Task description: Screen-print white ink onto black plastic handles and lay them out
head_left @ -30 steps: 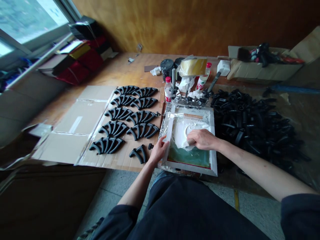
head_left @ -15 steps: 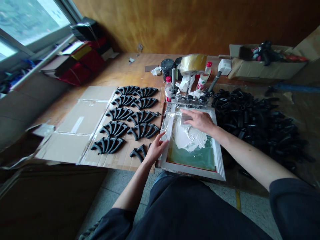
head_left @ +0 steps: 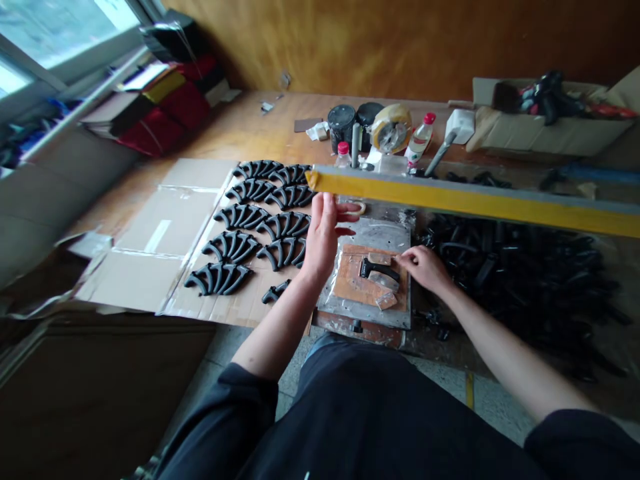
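**A black handle lay on the board, both hands close by**

Near the table's (head_left: 250, 127) near edge sat a metal plate (head_left: 367, 230) with a wooden board (head_left: 347, 283) on it. The black handle (head_left: 381, 268) lay across the board, toward its right edge. At that edge, beside the handle's right end, the right hand (head_left: 425, 267) had its thumb and forefinger drawn together; whether they pinched anything could not be told.

The left hand (head_left: 321, 237) was raised over the plate's left edge, fingers spread, some pointing up to the left end of a yellow-faced bar (head_left: 450, 197). Whether they touched it was unclear.

Left of the plate, black parts (head_left: 230, 245) lay in rows on flattened cardboard (head_left: 125, 273); right of it spread a dark heap (head_left: 500, 267).

Beyond the bar stood two red-capped bottles (head_left: 419, 141), a tape roll (head_left: 387, 120) and two dark tubs (head_left: 342, 127). A filled carton (head_left: 555, 140) sat toward the table's far right corner.
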Motion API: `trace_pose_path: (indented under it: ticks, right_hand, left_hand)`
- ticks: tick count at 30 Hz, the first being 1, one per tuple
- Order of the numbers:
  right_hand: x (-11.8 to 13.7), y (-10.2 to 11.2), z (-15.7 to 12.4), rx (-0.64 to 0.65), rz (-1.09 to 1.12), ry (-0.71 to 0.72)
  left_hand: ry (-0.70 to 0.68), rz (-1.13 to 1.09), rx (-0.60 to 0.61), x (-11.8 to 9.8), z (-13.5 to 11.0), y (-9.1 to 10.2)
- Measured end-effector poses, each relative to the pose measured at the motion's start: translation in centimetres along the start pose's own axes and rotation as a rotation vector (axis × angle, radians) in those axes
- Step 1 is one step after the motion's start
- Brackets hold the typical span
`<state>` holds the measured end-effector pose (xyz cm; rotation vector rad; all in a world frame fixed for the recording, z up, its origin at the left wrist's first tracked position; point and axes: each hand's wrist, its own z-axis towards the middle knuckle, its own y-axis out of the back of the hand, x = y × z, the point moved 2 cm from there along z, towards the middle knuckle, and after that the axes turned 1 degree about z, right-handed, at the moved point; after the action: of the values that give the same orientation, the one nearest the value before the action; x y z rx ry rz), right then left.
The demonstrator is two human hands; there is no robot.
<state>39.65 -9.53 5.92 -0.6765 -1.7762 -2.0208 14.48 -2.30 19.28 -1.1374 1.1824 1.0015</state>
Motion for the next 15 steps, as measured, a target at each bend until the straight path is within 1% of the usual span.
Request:
trace_pose_path:
  ticks: [1, 2, 3, 4, 5, 6, 7, 9, 10, 11, 12, 13, 15]
  right_hand:
    - [1.1, -1.6, -0.7, 0.058, -0.084, 0.054]
    - [2.2, -2.7, -1.3, 0.098, -0.169, 0.087]
    - [3.4, -3.5, -1.8, 0.115, -0.241, 0.088]
    - [4.5, -4.0, -2.1, 0.121, -0.294, 0.063]
    - [5.8, -4.1, -2.4, 0.121, -0.321, 0.037]
    - [7.1, -4.1, -2.7, 0.116, -0.322, 0.031]
    - [8.5, -4.0, -3.1, 0.114, -0.298, 0.06]
    - [11.0, -3.8, -3.8, 0.143, -0.181, 0.224]
    - [11.7, -3.5, -4.2, 0.167, -0.101, 0.314]
    - [11.8, -3.2, -4.5, 0.182, -0.027, 0.373]
    - [11.1, -2.7, -4.7, 0.18, 0.021, 0.382]
    - [9.8, -2.1, -4.9, 0.158, 0.03, 0.338]
    - [5.2, -0.7, -5.2, 0.103, -0.067, 0.147]
  left_hand:
    - [0.075, -0.012, 0.012, 1.5, -1.0, -0.2]
    - [0.184, -0.017, 0.056, 3.2, -2.4, -0.4]
    - [0.326, -0.012, 0.128, 5.0, -4.0, -0.6]
    - [0.49, -0.005, 0.235, 6.8, -5.8, -1.0]
    - [0.623, -0.009, 0.29, 8.4, -7.5, -1.3]
    - [0.708, -0.034, 0.307, 9.6, -8.9, -1.5]
    - [0.753, -0.075, 0.292, 10.5, -10.1, -1.6]
    - [0.748, -0.167, 0.174, 11.4, -11.4, -1.1]
    - [0.731, -0.192, 0.113, 11.6, -11.7, -0.2]
    - [0.712, -0.187, 0.046, 11.7, -11.7, 1.0]
    - [0.691, -0.152, -0.029, 11.8, -11.7, 2.8]
    - [0.671, -0.093, -0.104, 12.0, -11.7, 5.1]
    - [0.631, 0.083, -0.284, 12.5, -11.9, 10.4]
